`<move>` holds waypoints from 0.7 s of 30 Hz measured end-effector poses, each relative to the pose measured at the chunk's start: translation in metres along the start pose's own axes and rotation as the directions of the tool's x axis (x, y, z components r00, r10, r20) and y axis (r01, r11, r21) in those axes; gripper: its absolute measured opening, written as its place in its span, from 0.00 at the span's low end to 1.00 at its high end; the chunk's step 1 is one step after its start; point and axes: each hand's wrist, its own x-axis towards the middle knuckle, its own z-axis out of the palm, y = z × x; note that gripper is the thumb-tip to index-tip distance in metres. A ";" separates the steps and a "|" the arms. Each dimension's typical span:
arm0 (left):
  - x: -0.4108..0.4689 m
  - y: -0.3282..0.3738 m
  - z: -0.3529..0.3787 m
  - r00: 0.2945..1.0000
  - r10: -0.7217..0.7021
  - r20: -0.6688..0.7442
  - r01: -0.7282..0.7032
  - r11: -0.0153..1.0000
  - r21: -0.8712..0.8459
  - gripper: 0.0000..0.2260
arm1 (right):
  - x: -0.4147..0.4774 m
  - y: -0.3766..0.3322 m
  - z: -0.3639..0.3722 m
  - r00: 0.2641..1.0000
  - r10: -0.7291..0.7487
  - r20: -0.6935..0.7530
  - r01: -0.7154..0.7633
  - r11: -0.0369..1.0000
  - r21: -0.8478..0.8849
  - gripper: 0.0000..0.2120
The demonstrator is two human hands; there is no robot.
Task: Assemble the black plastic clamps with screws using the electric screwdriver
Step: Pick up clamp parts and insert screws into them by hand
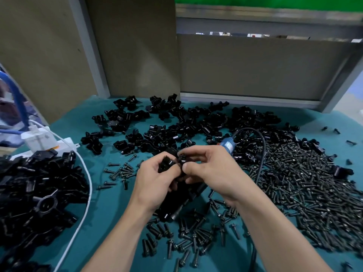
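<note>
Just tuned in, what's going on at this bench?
A person's left hand grips a black clamp while the right hand pinches what looks like a screw against it. The screwdriver lies untouched on the mat beyond the hands, with loose clamps behind and screws heaped to the right.

place: workshop, assembly bench | bench [110, 203]: teal top | back half: loose clamps [176, 122] in a heap | right edge: screws [304, 183] piled by the hundred | left edge: black parts [39, 189] heaped, power strip [39, 140], white cable [89, 185] | back edge: cardboard panels [255, 67] in metal frame [245, 97] | middle: corded screwdriver [227, 145]
</note>
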 end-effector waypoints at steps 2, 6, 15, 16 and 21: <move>-0.001 0.001 -0.002 1.000 -0.002 0.017 0.002 1.000 -0.013 0.06 | 0.000 0.001 -0.003 0.998 -0.049 -0.051 0.046 0.998 -0.047 0.15; -0.002 -0.002 -0.006 1.000 -0.026 -0.001 0.025 0.997 -0.070 0.16 | -0.001 0.000 -0.004 0.975 -0.192 -0.111 0.170 0.969 -0.179 0.16; -0.004 0.002 -0.003 0.984 -0.043 0.172 0.090 0.957 -0.277 0.35 | -0.008 -0.002 0.010 0.973 -0.230 -0.001 0.227 0.962 -0.154 0.20; -0.005 0.004 -0.002 0.983 -0.048 0.175 0.100 0.947 -0.304 0.35 | -0.008 -0.002 0.010 0.969 -0.247 -0.012 0.242 0.958 -0.154 0.20; -0.009 0.009 0.000 0.979 -0.094 0.180 0.160 0.901 -0.403 0.32 | -0.011 -0.003 0.014 0.951 -0.309 -0.023 0.294 0.923 -0.248 0.22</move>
